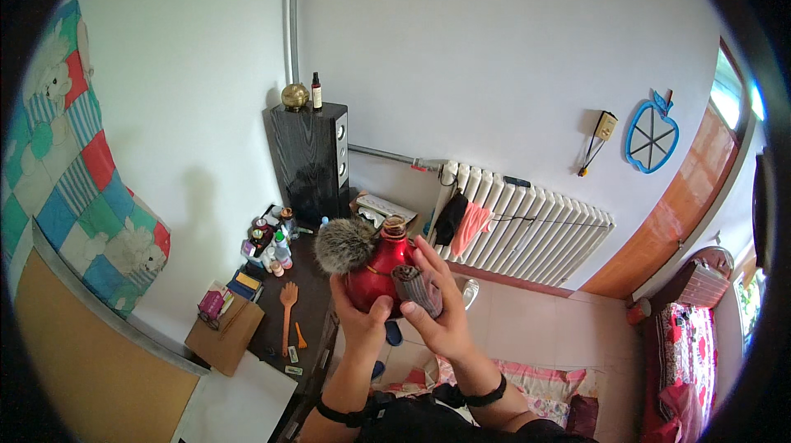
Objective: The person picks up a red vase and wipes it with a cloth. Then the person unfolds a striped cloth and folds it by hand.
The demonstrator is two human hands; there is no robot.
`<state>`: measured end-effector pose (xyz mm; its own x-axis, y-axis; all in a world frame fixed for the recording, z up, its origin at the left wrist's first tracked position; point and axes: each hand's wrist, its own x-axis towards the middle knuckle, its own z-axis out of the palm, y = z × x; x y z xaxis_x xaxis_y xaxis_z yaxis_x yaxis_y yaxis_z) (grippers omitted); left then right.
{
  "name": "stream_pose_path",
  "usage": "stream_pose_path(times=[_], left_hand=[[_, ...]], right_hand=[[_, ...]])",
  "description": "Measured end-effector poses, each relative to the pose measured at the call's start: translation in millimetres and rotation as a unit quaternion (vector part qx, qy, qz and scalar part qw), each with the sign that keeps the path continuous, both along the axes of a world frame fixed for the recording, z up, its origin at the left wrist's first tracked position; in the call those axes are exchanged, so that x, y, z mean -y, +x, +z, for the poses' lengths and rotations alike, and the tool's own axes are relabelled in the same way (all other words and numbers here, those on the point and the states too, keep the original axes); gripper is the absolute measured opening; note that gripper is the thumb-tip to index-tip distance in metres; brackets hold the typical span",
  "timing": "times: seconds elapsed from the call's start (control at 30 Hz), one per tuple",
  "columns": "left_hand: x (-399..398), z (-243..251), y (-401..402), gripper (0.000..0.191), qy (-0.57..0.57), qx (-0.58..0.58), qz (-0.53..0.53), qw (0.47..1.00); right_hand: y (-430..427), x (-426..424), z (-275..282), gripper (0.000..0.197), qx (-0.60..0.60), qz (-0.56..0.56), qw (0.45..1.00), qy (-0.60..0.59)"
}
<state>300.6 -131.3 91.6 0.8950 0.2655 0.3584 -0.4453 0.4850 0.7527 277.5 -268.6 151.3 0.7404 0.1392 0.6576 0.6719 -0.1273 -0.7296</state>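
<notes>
A round red glossy bottle (371,285) with an uncapped, brownish neck is held up in front of me. My left hand (361,319) grips its lower left side, the thumb across the front. On the right, my right hand (439,307) supports the bottle and pinches a rolled grey-and-mauve striped cloth (417,290) against it. A grey-brown fur pompom (346,246) rests at the bottle's upper left; a thin cord crosses the bottle near it. How the pompom is attached cannot be told.
Below left is a dark tabletop (315,264) with small bottles (281,251), a wooden fork (288,307) and a cardboard box (225,332). A tall black speaker (306,165) stands in the corner. A white radiator (525,220) lines the wall; slippers and fabric lie on the floor.
</notes>
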Motion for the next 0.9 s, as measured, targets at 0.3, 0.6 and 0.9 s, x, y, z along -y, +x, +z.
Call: stream_pose_path(times=[0.3, 0.6, 0.9], left_hand=[[-33, -5, 6, 0.098, -0.052, 0.049, -0.097, 0.993], [4, -21, 16, 0.101, -0.111, 0.087, -0.210, 0.967], [135, -32, 14, 0.100, -0.114, 0.112, -0.163, 0.974]], right_hand=[[9, -14, 24, 0.054, -0.233, 0.087, 0.964, 0.093], [46, 24, -26, 0.033, -0.262, 0.059, 0.886, 0.377], [44, 138, -29, 0.033, -0.276, 0.091, 0.834, 0.469]])
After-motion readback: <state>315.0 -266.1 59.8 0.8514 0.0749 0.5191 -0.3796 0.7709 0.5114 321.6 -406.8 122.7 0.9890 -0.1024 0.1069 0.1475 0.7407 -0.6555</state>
